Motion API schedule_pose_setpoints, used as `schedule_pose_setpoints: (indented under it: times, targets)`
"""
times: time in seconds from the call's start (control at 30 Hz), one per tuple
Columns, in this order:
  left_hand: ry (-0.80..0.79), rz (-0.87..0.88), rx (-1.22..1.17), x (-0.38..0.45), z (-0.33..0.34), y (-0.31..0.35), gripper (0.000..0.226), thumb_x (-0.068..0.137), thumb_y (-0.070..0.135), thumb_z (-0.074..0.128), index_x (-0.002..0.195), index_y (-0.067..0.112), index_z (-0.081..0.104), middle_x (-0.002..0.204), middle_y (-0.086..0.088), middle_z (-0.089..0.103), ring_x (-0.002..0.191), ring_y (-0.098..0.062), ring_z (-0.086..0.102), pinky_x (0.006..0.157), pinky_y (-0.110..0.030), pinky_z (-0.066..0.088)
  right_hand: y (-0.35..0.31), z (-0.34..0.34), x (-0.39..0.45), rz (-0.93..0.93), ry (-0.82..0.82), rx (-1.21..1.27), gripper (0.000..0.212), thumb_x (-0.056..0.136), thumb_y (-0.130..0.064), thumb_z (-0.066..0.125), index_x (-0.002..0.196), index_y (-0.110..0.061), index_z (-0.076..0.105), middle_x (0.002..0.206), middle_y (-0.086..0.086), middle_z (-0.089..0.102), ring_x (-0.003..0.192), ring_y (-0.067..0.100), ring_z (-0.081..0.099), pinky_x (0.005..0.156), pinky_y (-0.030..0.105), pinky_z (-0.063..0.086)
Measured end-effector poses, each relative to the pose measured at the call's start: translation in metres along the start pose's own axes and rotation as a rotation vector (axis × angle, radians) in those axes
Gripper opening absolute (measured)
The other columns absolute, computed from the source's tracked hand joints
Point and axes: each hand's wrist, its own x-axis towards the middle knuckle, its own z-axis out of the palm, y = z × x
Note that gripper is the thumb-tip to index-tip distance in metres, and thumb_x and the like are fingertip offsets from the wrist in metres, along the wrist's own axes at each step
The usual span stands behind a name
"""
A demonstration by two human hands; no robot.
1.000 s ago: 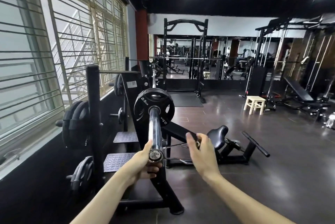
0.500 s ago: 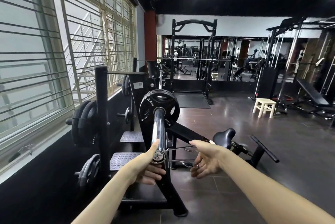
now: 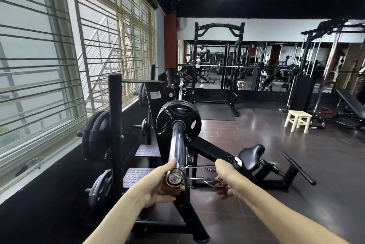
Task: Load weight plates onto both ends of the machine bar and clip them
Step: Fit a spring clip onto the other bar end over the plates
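Observation:
The chrome machine bar [image 3: 176, 145] points toward me, with a black 2.5 kg weight plate [image 3: 178, 123] pushed far up it. My left hand [image 3: 158, 186] grips the bar's near end from below, thumb lying along its left side. My right hand [image 3: 224, 180] is just right of the bar end, a little below it, and holds a metal spring clip [image 3: 218, 182] in curled fingers. The clip is off the bar. The bar's far end is hidden behind the plate.
A black plate rack [image 3: 114, 125] with several stored plates [image 3: 94, 135] stands at the left under the barred window. A padded seat [image 3: 250, 155] and the machine's frame lie to the right on the dark floor. Farther right stands a small wooden stool [image 3: 298, 120], with racks behind.
My right hand has dropped from bar height and turned over, now holding the spring clip lower beside the bar end. My left hand has kept its grip on the bar.

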Motion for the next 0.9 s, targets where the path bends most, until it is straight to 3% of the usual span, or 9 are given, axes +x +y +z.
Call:
schedule_pose_setpoints:
  times: [0.2, 0.33, 0.43, 0.53, 0.63, 0.8, 0.83, 0.9]
  targets:
    - [0.031, 0.011, -0.132, 0.026, 0.001, 0.02, 0.076, 0.069, 0.069, 0.07, 0.115, 0.009, 0.072, 0.106, -0.016, 0.078, 0.086, -0.024, 0.077, 0.07, -0.034, 0.062, -0.023, -0.001, 0.029, -0.028, 0.057, -0.004, 0.022, 0.064, -0.031, 0.028, 0.066, -0.014, 0.041, 0.035, 0.003, 0.041, 0.03, 0.015, 0.037, 0.046, 0.022, 0.035]
    - [0.062, 0.023, -0.16, 0.05, -0.007, 0.033, 0.069, 0.077, 0.061, 0.074, 0.113, 0.002, 0.072, 0.106, -0.02, 0.077, 0.106, -0.034, 0.073, 0.097, -0.048, 0.057, -0.035, 0.0, 0.059, -0.003, 0.105, 0.029, 0.026, 0.074, -0.034, 0.031, 0.07, -0.012, 0.044, 0.036, 0.002, 0.041, 0.035, 0.016, 0.04, 0.048, 0.023, 0.04]
    - [0.052, 0.007, -0.147, 0.072, -0.014, 0.046, 0.07, 0.081, 0.062, 0.072, 0.112, -0.001, 0.072, 0.11, -0.023, 0.075, 0.106, -0.035, 0.072, 0.099, -0.048, 0.055, -0.047, 0.0, 0.081, 0.0, 0.147, 0.049, 0.028, 0.08, -0.029, 0.032, 0.075, -0.007, 0.049, 0.035, 0.003, 0.044, 0.034, 0.018, 0.044, 0.051, 0.025, 0.044]
    - [0.023, 0.014, -0.155, 0.094, -0.022, 0.06, 0.064, 0.08, 0.063, 0.071, 0.103, 0.003, 0.077, 0.109, -0.02, 0.076, 0.096, -0.03, 0.072, 0.092, -0.042, 0.06, -0.063, 0.0, 0.1, -0.028, 0.184, 0.074, 0.02, 0.079, -0.025, 0.033, 0.071, -0.011, 0.045, 0.042, 0.005, 0.045, 0.034, 0.017, 0.042, 0.048, 0.026, 0.044]
    - [0.0, 0.002, -0.182, 0.118, -0.028, 0.071, 0.055, 0.083, 0.062, 0.069, 0.088, 0.007, 0.078, 0.09, -0.013, 0.078, 0.079, -0.025, 0.074, 0.075, -0.035, 0.064, -0.076, 0.0, 0.115, -0.007, 0.172, 0.104, 0.015, 0.072, -0.023, 0.031, 0.068, -0.012, 0.04, 0.032, 0.001, 0.038, 0.028, 0.014, 0.035, 0.045, 0.023, 0.039]
    - [0.016, 0.016, -0.205, 0.148, -0.035, 0.086, 0.055, 0.082, 0.061, 0.071, 0.097, 0.008, 0.078, 0.096, -0.011, 0.077, 0.09, -0.027, 0.072, 0.093, -0.042, 0.058, -0.094, 0.001, 0.139, 0.01, 0.191, 0.143, 0.016, 0.071, -0.022, 0.031, 0.075, -0.011, 0.041, 0.039, 0.002, 0.035, 0.035, 0.015, 0.03, 0.052, 0.025, 0.033]
    - [0.023, 0.018, -0.206, 0.155, -0.037, 0.088, 0.054, 0.081, 0.062, 0.072, 0.094, 0.01, 0.079, 0.094, -0.009, 0.078, 0.089, -0.025, 0.073, 0.09, -0.04, 0.059, -0.098, 0.001, 0.144, 0.012, 0.203, 0.134, 0.018, 0.073, -0.023, 0.031, 0.075, -0.01, 0.043, 0.038, 0.003, 0.037, 0.033, 0.016, 0.032, 0.052, 0.025, 0.035]
    - [0.024, 0.027, -0.23, 0.168, -0.041, 0.093, 0.051, 0.076, 0.062, 0.075, 0.079, 0.011, 0.08, 0.085, -0.007, 0.078, 0.077, -0.022, 0.075, 0.069, -0.032, 0.06, -0.104, 0.0, 0.156, 0.013, 0.221, 0.13, 0.023, 0.074, -0.025, 0.031, 0.075, -0.009, 0.047, 0.036, 0.004, 0.041, 0.029, 0.016, 0.035, 0.05, 0.024, 0.037]
